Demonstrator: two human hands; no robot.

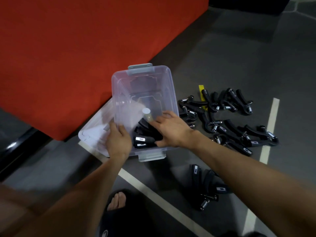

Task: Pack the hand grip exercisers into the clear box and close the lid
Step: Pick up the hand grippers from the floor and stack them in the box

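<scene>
Head cam looks straight down at a dark grey floor [222, 53] with white painted lines. Nearest is a foot in a black slide sandal [116, 202], and just right of it a small bunch of black hand grip exercisers [205, 183] lying on the floor. Past that sits the clear box [169, 86], lid off, grey latches at its near and far ends. A few exercisers [145, 136] are already in the near end of it. The left hand [118, 141] rests on the box's near left wall, fingers together and curled over the rim. The right hand [171, 130] reaches in over the near right rim, fingers spread apart (can't tell if it's gripping anything). The lid [95, 132] lies flat just left of the box. Right of the box there's a bigger scattered pile [227, 117], partly over a strip of yellow tape [201, 91]. A red mat [77, 57] fills the far left.
</scene>
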